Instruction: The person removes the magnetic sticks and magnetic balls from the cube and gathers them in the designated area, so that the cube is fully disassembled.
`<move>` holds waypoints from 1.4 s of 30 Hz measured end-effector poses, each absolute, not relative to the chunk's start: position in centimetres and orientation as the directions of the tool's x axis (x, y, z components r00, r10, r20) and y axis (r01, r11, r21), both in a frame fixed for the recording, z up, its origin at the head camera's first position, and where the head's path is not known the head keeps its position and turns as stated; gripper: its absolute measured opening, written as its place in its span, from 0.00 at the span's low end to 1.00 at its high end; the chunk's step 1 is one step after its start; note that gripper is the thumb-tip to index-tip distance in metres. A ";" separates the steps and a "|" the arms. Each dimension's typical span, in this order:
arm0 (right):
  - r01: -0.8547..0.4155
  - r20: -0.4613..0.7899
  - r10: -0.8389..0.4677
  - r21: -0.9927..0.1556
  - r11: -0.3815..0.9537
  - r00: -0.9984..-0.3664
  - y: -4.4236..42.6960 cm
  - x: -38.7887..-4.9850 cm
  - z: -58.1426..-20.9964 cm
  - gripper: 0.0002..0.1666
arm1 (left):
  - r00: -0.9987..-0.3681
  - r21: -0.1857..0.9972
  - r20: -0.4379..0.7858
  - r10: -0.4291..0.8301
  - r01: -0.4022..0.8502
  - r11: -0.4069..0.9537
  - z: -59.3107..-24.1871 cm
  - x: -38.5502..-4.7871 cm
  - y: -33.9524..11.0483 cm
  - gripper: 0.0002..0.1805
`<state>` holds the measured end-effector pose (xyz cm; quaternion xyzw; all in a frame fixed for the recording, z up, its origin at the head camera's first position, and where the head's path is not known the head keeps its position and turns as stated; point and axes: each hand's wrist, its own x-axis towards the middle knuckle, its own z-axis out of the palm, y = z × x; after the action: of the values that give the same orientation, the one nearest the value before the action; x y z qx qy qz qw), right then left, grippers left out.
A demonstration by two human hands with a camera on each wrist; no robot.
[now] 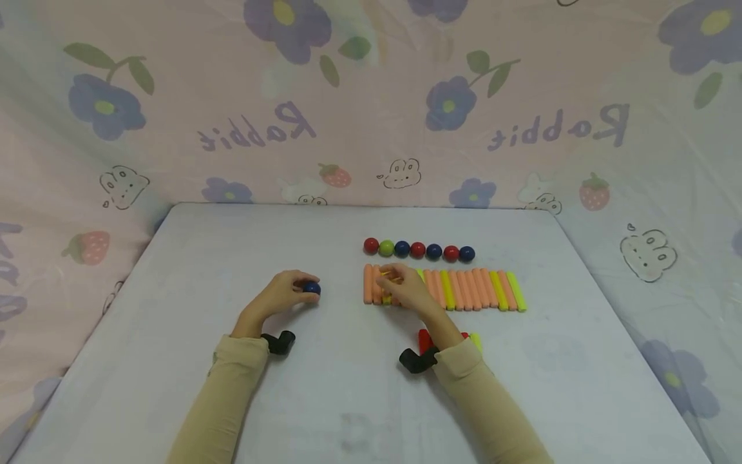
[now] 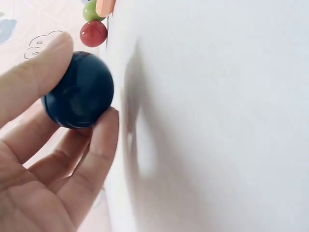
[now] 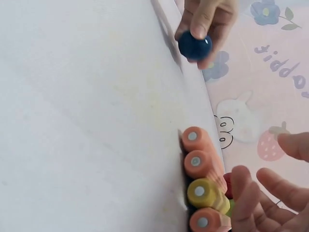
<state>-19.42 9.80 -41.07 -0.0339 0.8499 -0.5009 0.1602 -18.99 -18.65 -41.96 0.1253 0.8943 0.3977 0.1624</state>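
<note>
Between thumb and fingers, my left hand point(image 1: 281, 293) pinches a glossy dark blue ball point(image 2: 79, 92), just above the white table left of the sticks. The right wrist view shows the same blue ball point(image 3: 195, 46) in that hand. My right hand point(image 1: 408, 290) hovers over the left part of a row of sticks point(image 1: 464, 290), fingers loosely bent and nothing between them. These sticks are orange, yellow and lime, laid side by side, with silvery discs in their ends. Part of the row is hidden by the hand.
Behind the sticks runs a line of red, green and blue balls point(image 1: 417, 250). Red and lime pieces point(image 1: 425, 339) lie partly hidden under my right wrist. Both wrists carry black mounts point(image 1: 417, 361). A patterned curtain point(image 1: 371, 96) surrounds the table.
</note>
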 end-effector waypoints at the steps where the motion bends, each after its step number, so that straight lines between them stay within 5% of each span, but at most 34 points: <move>1: 0.112 -0.247 -0.217 -0.863 0.493 -0.945 9.9 -19.3 -41.1 0.25 | -0.917 0.756 -0.193 0.349 0.087 0.648 -42.0 -19.3 -18.5 0.25; 25: 0.066 -0.226 -0.351 -0.908 0.413 -0.909 11.1 -17.0 -41.6 0.23 | -0.975 0.893 -0.117 0.189 -0.020 0.449 -43.9 -26.1 -13.2 0.27; 42: 0.072 -0.252 -0.392 -0.905 0.419 -0.885 10.9 -16.1 -41.0 0.22 | -0.992 0.832 -0.103 0.072 -0.046 0.553 -44.2 -27.8 -10.9 0.26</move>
<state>-16.11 10.92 -41.04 -0.0984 0.8134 -0.5299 0.2189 -27.81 -10.89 -44.22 0.0072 0.8790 0.4726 0.0624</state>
